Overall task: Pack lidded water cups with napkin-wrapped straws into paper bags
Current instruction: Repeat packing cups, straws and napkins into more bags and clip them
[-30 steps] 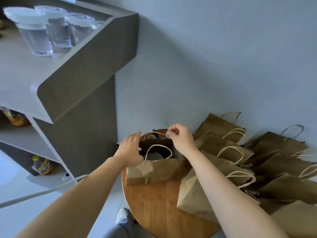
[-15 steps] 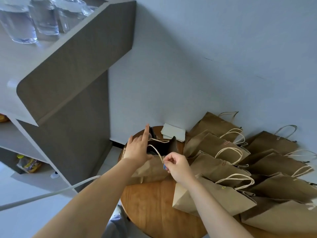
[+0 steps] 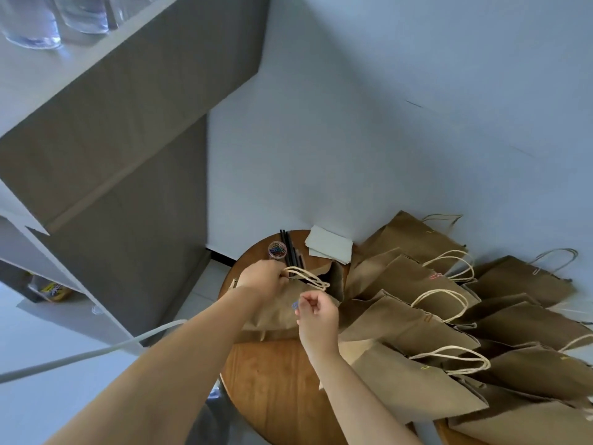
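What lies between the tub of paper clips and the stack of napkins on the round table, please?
In the head view, black straws lie between the tub of paper clips and the napkins.

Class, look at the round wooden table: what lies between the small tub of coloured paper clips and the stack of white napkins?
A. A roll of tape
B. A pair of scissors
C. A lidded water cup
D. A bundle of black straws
D: the black straws lie on the round table, with the clip tub on one side and the napkins on the other.

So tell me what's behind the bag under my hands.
Behind the bag: black straws, a tub of paper clips, white napkins. The straws' lower ends are hidden behind it.
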Available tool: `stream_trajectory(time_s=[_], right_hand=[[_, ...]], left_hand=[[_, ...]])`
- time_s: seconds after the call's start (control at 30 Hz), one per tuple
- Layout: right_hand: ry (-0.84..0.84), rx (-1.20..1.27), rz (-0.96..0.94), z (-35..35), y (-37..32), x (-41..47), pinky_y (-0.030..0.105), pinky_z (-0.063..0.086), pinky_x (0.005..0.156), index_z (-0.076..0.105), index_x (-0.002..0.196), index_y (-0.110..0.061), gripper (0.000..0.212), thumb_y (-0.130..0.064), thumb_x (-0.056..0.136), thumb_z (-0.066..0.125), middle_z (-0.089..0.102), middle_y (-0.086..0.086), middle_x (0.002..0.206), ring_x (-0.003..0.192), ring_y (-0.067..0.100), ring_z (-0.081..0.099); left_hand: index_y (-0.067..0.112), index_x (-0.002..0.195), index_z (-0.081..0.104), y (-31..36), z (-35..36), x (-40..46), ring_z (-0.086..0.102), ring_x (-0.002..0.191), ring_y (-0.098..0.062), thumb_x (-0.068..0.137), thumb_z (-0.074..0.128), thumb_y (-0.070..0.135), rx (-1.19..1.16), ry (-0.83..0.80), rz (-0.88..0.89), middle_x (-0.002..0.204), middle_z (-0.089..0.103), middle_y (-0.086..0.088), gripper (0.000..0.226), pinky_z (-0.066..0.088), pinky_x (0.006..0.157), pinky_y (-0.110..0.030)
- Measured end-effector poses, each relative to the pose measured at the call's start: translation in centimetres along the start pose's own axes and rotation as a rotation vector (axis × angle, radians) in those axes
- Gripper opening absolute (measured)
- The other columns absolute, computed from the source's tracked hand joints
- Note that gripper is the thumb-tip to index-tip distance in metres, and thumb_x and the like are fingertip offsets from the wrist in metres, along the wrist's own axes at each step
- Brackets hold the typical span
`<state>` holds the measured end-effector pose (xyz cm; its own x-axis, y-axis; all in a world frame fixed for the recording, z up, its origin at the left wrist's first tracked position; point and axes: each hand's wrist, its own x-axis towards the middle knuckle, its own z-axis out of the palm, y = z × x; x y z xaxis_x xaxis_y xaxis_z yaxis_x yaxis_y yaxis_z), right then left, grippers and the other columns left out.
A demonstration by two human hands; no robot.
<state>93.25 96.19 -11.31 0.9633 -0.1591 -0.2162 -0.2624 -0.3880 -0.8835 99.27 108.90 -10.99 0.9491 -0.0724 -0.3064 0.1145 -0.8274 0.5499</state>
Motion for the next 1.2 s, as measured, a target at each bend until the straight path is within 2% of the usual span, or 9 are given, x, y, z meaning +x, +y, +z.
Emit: stream_trajectory(time_s=[0.1,0.27,0.37,0.43,0.57,0.7,0.87,1.03,1.2], right_hand=[[-0.085,-0.119,-0.099,0.0,-0.7,1.2,0.027,0.054,0.074,0.063,0.084,-0.018,0.015,-0.008,0.093,0.055,0.067,0.001,0.085,0.081,0.015,0.063],[-0.137,-0.318,-0.179,-0.3,-2.7,4.2,0.021,0.047,0.081,0.068,0.107,-0.01,0.02,-0.01,0.095,0.052,0.065,0.0,0.096,0.088,0.012,0.059],[-0.205,-0.364,-0.17,-0.5,-3.4,5.6,0.017,0.047,0.065,0.068,0.103,-0.012,0.022,-0.006,0.095,0.049,0.065,0.0,0.09,0.069,0.01,0.061],[-0.213,-0.364,-0.153,-0.4,-3.7,6.2,0.017,0.049,0.061,0.067,0.105,-0.012,0.023,-0.005,0.095,0.048,0.066,0.003,0.095,0.066,0.013,0.061],[-0.225,-0.401,-0.17,-0.2,-3.7,6.6,0.03,0.053,0.078,0.07,0.104,-0.012,0.022,-0.006,0.094,0.051,0.068,0.006,0.101,0.077,0.019,0.061],[-0.258,-0.428,-0.169,-0.5,-3.4,6.6,0.028,0.049,0.077,0.071,0.101,-0.014,0.019,-0.011,0.094,0.053,0.069,0.005,0.101,0.089,0.025,0.064],[-0.25,-0.452,-0.196,-1.0,-3.3,6.8,0.026,0.049,0.083,0.07,0.107,-0.015,0.021,-0.012,0.095,0.053,0.068,0.003,0.106,0.097,0.021,0.062],[-0.265,-0.46,-0.224,-1.1,-3.0,6.9,0.027,0.05,0.082,0.069,0.11,-0.015,0.023,-0.013,0.096,0.051,0.067,0.004,0.108,0.095,0.023,0.063],[-0.371,-0.658,-0.341,-1.4,-3.2,7.2,0.019,0.045,0.085,0.065,0.118,-0.019,0.027,-0.016,0.097,0.048,0.066,0.002,0.117,0.106,0.02,0.06]], left_hand=[[0.017,0.085,0.061,0.0,0.2,0.2,0.056,0.082,-0.023,0.09,0.047,0.015,0.004,-0.033,-0.01,0.09,0.064,-0.004,0.015,0.04,0.066,-0.028],[0.018,0.105,0.066,-0.4,-0.2,0.3,0.06,0.096,-0.024,0.096,0.044,0.019,0.051,-0.081,0.024,0.105,0.066,-0.003,0.023,0.046,0.079,-0.033],[0.018,0.103,0.065,-0.4,-0.1,0.3,0.06,0.095,-0.024,0.097,0.042,0.019,0.065,-0.086,0.029,0.103,0.066,-0.003,0.024,0.043,0.075,-0.031],[0.019,0.099,0.064,-0.6,-0.1,0.4,0.06,0.093,-0.024,0.097,0.042,0.02,0.067,-0.095,0.029,0.102,0.067,-0.004,0.022,0.044,0.075,-0.032],[0.022,0.102,0.066,-0.9,-0.1,0.7,0.06,0.094,-0.023,0.097,0.042,0.022,0.068,-0.104,0.031,0.103,0.067,-0.002,0.024,0.049,0.081,-0.035],[0.023,0.103,0.065,-0.6,-0.1,1.0,0.06,0.093,-0.023,0.098,0.041,0.025,0.073,-0.088,0.029,0.103,0.067,-0.001,0.025,0.046,0.077,-0.032],[0.022,0.102,0.064,-0.2,0.0,1.1,0.059,0.093,-0.023,0.098,0.041,0.025,0.104,-0.081,0.017,0.103,0.066,-0.002,0.023,0.044,0.074,-0.031],[0.021,0.103,0.065,-0.3,-0.1,1.2,0.06,0.096,-0.023,0.098,0.042,0.026,0.103,-0.074,0.009,0.104,0.066,-0.002,0.023,0.045,0.076,-0.032],[0.023,0.101,0.065,-0.4,0.3,1.2,0.06,0.095,-0.023,0.098,0.043,0.025,0.123,-0.058,0.02,0.103,0.067,-0.001,0.023,0.044,0.074,-0.03]])
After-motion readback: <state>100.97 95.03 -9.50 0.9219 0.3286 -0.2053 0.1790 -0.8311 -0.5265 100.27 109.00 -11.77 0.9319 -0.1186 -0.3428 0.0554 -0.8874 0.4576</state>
